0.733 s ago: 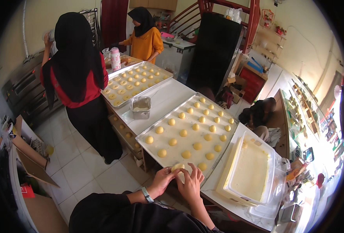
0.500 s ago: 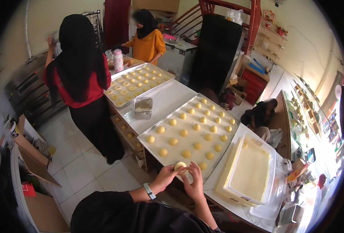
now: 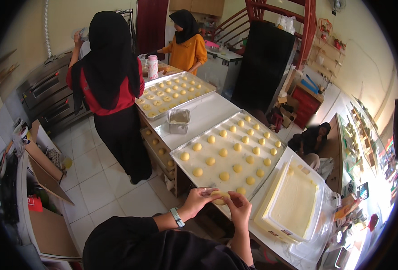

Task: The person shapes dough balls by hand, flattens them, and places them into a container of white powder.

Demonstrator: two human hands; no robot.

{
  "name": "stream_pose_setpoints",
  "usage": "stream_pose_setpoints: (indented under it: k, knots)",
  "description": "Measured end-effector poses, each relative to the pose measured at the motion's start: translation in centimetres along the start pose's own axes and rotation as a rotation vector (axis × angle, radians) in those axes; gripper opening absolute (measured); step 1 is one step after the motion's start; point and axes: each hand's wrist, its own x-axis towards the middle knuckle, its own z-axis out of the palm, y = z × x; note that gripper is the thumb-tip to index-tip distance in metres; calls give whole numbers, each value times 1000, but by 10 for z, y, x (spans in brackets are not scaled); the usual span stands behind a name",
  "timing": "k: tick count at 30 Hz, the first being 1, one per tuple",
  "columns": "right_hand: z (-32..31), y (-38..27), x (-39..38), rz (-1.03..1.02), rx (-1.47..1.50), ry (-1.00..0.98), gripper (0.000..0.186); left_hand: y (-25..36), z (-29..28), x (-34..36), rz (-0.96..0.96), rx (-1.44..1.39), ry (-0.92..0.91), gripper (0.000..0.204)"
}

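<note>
A pale yellow piece of dough point(image 3: 220, 198) is held between my two hands over the near edge of a baking tray point(image 3: 184, 170). My left hand point(image 3: 200, 201), with a watch on its wrist, grips the dough from the left. The fingertips of my right hand point(image 3: 238, 208) pinch its right side. The dough looks flattened, and my fingers partly hide it. Rows of round dough balls point(image 3: 224, 176) sit spaced apart on the lined tray, just beyond my hands.
On the right stands a clear plastic tub point(image 3: 293, 202) with pale dough along its sides. A square metal tin point(image 3: 179, 122) and another tray point(image 3: 150, 110) with dough rounds and rings lie farther off. Two people stand at the far end; another sits low behind the table.
The rounded dough piece now appears flatter, spread between both hands, with my right fingers pinching its edge. The whole view has shifted, so the scene sits farther right.
</note>
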Motion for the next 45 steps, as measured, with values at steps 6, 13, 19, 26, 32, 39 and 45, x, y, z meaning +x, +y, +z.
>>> stream_pose_setpoints:
  k: [6, 13, 19, 26, 32, 39, 45]
  knots:
    - [4, -8, -7, -48, 61, -20, 22, 2, -2, 6, -270, -184, -102, 33]
    - [-7, -12, -18, -53, -97, -39, 24, 10, 6, 4, -326, -186, -241, 29]
    - [-25, -15, -25, 16, 53, 26, 24, 6, 13, 6, -337, -147, -207, 27]
    - [-29, -22, -24, 70, 124, 7, 23, 12, 19, 8, -237, -88, -221, 26]
    - [-15, -28, -28, -14, 64, -12, 23, 10, 13, 4, -221, -68, -318, 24]
    - [-21, -18, -29, 34, 97, -11, 26, -2, 12, 5, -271, -82, -319, 24]
    - [-21, -19, -24, 122, 71, 51, 24, 7, 8, 3, -275, -93, -238, 25]
